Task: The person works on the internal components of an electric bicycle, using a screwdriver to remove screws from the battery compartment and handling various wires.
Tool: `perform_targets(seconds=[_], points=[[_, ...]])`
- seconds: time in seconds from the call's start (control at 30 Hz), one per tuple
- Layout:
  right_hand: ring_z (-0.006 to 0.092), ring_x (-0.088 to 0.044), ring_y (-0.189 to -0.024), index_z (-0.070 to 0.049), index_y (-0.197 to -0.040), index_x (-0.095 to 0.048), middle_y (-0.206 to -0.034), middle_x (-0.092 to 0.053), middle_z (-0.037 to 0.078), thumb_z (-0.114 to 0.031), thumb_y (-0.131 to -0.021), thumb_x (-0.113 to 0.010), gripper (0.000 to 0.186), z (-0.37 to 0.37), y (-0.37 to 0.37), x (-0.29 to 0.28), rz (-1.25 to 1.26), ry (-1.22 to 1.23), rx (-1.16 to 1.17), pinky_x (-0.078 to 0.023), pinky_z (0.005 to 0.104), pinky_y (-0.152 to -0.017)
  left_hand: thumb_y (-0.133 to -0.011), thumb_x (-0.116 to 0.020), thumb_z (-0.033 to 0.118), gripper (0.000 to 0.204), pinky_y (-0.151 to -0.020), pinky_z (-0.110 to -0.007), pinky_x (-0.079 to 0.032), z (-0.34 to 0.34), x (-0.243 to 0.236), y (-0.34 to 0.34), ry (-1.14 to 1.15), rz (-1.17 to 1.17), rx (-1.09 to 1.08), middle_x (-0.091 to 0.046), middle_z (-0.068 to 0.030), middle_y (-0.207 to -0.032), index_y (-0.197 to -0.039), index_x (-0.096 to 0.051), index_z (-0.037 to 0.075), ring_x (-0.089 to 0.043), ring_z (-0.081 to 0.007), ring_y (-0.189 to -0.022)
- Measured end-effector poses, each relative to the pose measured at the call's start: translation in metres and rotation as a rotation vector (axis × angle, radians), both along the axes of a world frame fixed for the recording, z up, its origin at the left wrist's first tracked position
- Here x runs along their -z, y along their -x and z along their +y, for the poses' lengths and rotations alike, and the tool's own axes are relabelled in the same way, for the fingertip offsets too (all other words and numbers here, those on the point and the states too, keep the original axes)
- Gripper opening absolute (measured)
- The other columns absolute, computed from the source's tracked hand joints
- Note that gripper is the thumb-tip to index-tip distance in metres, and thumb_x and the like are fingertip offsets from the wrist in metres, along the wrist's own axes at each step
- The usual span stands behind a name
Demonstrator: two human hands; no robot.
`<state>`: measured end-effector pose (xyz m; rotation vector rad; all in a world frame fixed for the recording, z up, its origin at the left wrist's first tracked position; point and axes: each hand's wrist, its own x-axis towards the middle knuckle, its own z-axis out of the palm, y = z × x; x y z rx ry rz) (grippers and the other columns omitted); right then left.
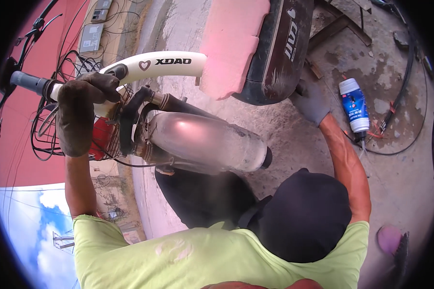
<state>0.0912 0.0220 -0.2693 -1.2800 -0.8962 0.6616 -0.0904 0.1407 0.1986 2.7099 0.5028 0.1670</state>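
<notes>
An electric bike lies tipped sideways in front of me. My left hand (77, 113), in a dark brown glove, is closed around the handlebar (36, 85) beside the cream frame tube (161, 64). Between my arms is the front wheel's dusty mudguard (207, 139), next to the dark fork (130, 113). My right hand (312, 103), in a grey glove, grips the lower edge of a dark brown case (282, 58) on the bike. Its fingertips are hidden behind that edge. A pink cover (231, 48) lies along the case.
A blue and white squeeze bottle (354, 108) lies on the concrete right of my right forearm. Beyond it runs a black hose (410, 62). Rusty metal bars (340, 29) lie at the top right. My dark-clad knee (299, 216) is close below. A wire basket (101, 137) adjoins the handlebar.
</notes>
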Motion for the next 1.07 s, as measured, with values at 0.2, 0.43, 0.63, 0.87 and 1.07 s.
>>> perform_targets(seconds=[0.2, 0.43, 0.63, 0.87, 1.07], points=[[0.0302, -0.071, -0.092, -0.004, -0.108, -0.073, -0.098, -0.073, 0.018, -0.034, -0.096, -0.061, 0.034, -0.015, -0.013, 0.002, -0.093, 0.154, -0.144, -0.053, 0.0384, -0.081, -0.11, -0.036, 0.018, 0.034, -0.096, -0.039, -0.053, -0.02, 0.032, -0.004, -0.539, 0.165, 0.046, -0.068, -0.0201, -0.116, -0.095, -0.06, 0.0, -0.067, -0.0281, -0.106], [0.0317, -0.069, -0.089, -0.011, -0.111, -0.073, -0.095, -0.073, 0.014, -0.043, -0.096, -0.061, 0.037, -0.002, 0.004, -0.008, 0.171, 0.004, -0.187, -0.053, 0.0414, -0.081, -0.114, -0.021, 0.033, 0.056, -0.106, -0.044, -0.046, -0.005, 0.02, -0.002, -0.345, 0.213, 0.013, -0.069, -0.0176, -0.113, -0.098, -0.064, 0.0, -0.062, -0.0315, -0.119], [0.0366, -0.068, -0.09, -0.012, -0.105, -0.073, -0.095, -0.073, 0.015, -0.042, -0.096, -0.061, 0.034, -0.003, -0.003, -0.029, -0.037, 0.124, -0.166, -0.053, 0.0454, -0.08, -0.111, -0.025, 0.049, 0.068, -0.11, -0.044, -0.04, -0.008, 0.015, -0.004, 0.151, 0.038, -0.31, -0.066, -0.0182, -0.121, -0.1, -0.069, -0.001, -0.055, -0.029, -0.127], [0.0351, -0.069, -0.094, -0.015, -0.107, -0.074, -0.099, -0.074, 0.012, -0.043, -0.096, -0.06, 0.034, 0.01, -0.021, -0.008, -0.117, 0.044, -0.205, -0.053, 0.0467, -0.081, -0.111, -0.027, 0.043, 0.062, -0.081, -0.033, -0.057, -0.025, 0.031, -0.017, -0.195, 0.02, -0.379, -0.066, -0.0185, -0.128, -0.105, -0.069, -0.003, -0.068, -0.0194, -0.087], [0.0314, -0.07, -0.098, -0.016, -0.109, -0.075, -0.098, -0.074, 0.013, -0.051, -0.092, -0.063, 0.041, 0.011, -0.056, -0.021, 0.04, 0.15, -0.547, -0.053, 0.0445, -0.084, -0.112, -0.028, 0.036, 0.056, -0.106, -0.038, -0.047, -0.02, 0.015, -0.017, -0.126, 0.04, -0.537, -0.065, -0.021, -0.129, -0.112, -0.068, -0.004, -0.063, -0.0285, -0.119]])
